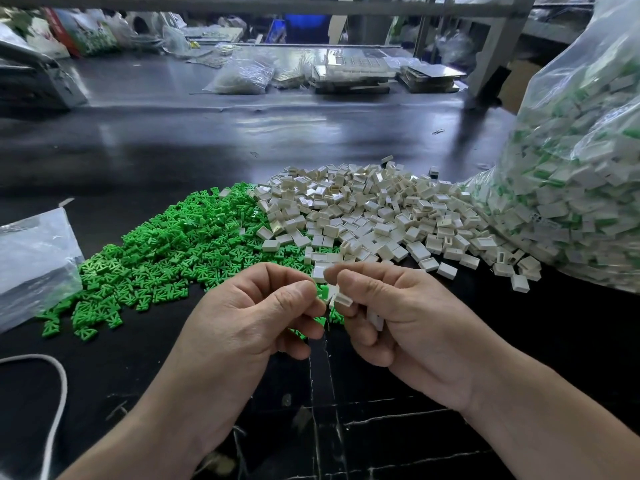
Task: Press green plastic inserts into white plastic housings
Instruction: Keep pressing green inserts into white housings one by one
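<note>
Two piles, green inserts [166, 251] and white housings [374, 209], abut on the worktop [173, 150]. Nearer, left hand [263, 317] pinches one insert [323, 293], right hand [391, 317] grips one housing [342, 299], close together; bare worktop beyond.

Dark glossy worktable [173, 140], grey metal post [500, 46] at right, cluttered far bench [145, 74], blue bin [306, 27] behind

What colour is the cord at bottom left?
The cord is white, best seen in the head view.
</note>
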Demonstrator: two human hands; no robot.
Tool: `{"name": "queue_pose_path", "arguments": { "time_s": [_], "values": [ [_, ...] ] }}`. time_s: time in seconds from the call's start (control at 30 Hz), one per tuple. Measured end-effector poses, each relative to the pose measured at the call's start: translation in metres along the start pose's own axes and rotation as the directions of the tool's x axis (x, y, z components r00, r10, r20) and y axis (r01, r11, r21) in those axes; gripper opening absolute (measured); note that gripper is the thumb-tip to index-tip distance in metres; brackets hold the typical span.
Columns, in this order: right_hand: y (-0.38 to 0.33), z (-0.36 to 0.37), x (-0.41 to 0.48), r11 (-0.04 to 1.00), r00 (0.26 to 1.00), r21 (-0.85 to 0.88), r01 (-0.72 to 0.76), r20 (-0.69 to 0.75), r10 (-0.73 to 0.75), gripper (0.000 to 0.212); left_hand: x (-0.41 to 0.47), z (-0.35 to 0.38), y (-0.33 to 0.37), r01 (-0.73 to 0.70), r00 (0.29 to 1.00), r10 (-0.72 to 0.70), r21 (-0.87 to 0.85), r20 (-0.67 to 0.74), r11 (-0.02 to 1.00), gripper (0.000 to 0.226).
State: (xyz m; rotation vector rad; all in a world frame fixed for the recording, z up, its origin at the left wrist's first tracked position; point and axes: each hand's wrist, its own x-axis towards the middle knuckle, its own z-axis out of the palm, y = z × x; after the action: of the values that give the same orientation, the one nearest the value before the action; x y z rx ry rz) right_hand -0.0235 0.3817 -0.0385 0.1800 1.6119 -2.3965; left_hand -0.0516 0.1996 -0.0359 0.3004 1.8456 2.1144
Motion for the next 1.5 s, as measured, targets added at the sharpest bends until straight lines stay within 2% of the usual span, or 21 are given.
{"name": "queue_pose_path", "arguments": {
  "time_s": [0.17, 0.3, 0.47, 0.57, 0.7, 0.83, 0.9, 1.03, 1.23, 1.5],
  "values": [
    [-0.001, 0.001, 0.000, 0.990, 0.998, 0.138, -0.020, 0.055, 0.013, 0.023, 0.000, 0.001, 0.000, 0.003, 1.000, -0.003, -0.021, -0.005, 1.000, 0.016],
    [-0.001, 0.001, 0.000, 0.986, 0.997, 0.167, 0.011, 0.075, -0.024, 0.013, 0.002, 0.001, -0.002, -0.006, 0.999, 0.006, -0.021, -0.032, 1.000, 0.019],
    [0.003, 0.001, -0.001, 0.991, 0.993, -0.065, 0.113, 0.048, -0.110, 0.007, 0.003, 0.000, -0.004, -0.034, 0.998, 0.034, 0.008, -0.045, 0.999, 0.021],
    [0.003, 0.001, -0.002, 0.976, 0.989, -0.167, 0.141, 0.063, -0.132, 0.011, 0.002, 0.001, -0.004, -0.048, 0.997, 0.049, 0.010, -0.066, 0.999, 0.023],
    [0.004, 0.002, -0.005, 0.895, 0.977, -0.393, 0.209, 0.042, -0.210, 0.014, 0.001, 0.004, -0.003, -0.074, 0.993, 0.080, 0.072, -0.083, 0.995, 0.020],
    [0.007, 0.004, -0.006, 0.835, 0.960, -0.483, 0.263, 0.041, -0.278, 0.015, 0.000, 0.006, -0.004, -0.084, 0.993, 0.092, 0.106, -0.074, 0.991, 0.020],
    [0.009, 0.006, -0.006, 0.853, 0.964, -0.460, 0.246, 0.025, -0.264, 0.018, -0.001, 0.009, -0.006, -0.076, 0.995, 0.081, 0.095, -0.058, 0.993, 0.023],
    [0.012, 0.014, -0.007, 0.945, 0.979, -0.263, 0.197, 0.008, -0.202, 0.024, -0.001, 0.015, -0.009, -0.062, 0.994, 0.063, 0.019, -0.084, 0.998, 0.023],
    [0.013, 0.023, -0.009, 0.972, 0.974, -0.058, 0.226, 0.004, -0.226, 0.020, -0.001, 0.018, -0.011, -0.060, 0.996, 0.053, -0.090, -0.078, 0.994, 0.014],
    [0.023, 0.025, -0.003, 0.964, 0.964, -0.006, 0.266, -0.018, -0.266, 0.019, -0.004, 0.022, -0.013, -0.073, 0.995, 0.059, -0.160, -0.086, 0.984, 0.012]
  ]
}}
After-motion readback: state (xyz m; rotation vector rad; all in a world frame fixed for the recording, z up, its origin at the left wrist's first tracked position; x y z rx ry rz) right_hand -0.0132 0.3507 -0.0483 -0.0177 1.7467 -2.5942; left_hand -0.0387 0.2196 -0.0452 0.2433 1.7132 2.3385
